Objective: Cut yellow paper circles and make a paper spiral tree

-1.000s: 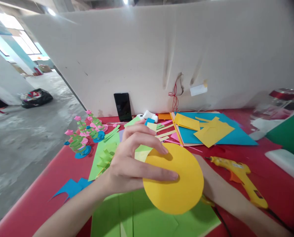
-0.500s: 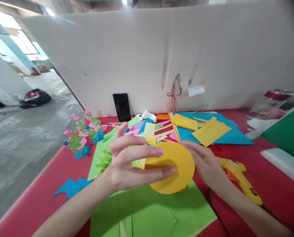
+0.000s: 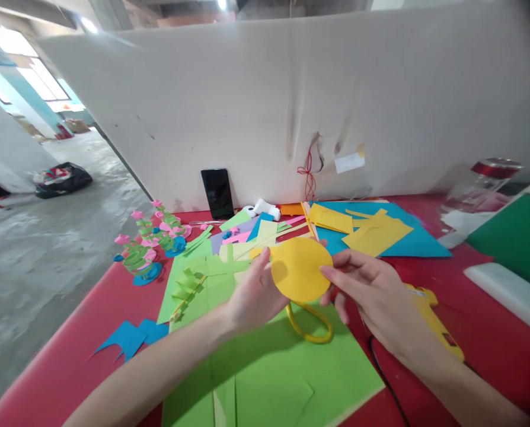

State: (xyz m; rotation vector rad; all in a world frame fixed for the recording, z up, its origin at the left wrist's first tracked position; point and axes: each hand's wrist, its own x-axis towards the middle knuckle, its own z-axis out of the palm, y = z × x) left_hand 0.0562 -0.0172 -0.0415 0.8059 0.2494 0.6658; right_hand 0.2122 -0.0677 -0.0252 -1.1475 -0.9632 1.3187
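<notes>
A round yellow paper disc point(image 3: 302, 270) is held up between both hands over a green paper sheet point(image 3: 265, 379). My right hand point(image 3: 372, 290) pinches its right edge, thumb on the front face. At the left edge my left hand point(image 3: 260, 290) grips it with the thumb upright; its fingers are partly hidden behind the disc. Below the disc hangs a yellow loop point(image 3: 312, 338); how it joins the disc is hidden. A curled green paper piece on a yellow stick point(image 3: 189, 290) lies left of my left hand.
A yellow glue gun point(image 3: 438, 323) with a black cord lies by my right forearm. Small paper plants point(image 3: 143, 261) stand at the left edge. Blue cut paper point(image 3: 127, 339) lies nearer me. A phone point(image 3: 218, 193) leans on the white partition; a jar point(image 3: 482, 184) stands right.
My left hand has moved from the disc's front face to its left edge. The disc has shifted left and up, and the yellow loop beneath it now shows.
</notes>
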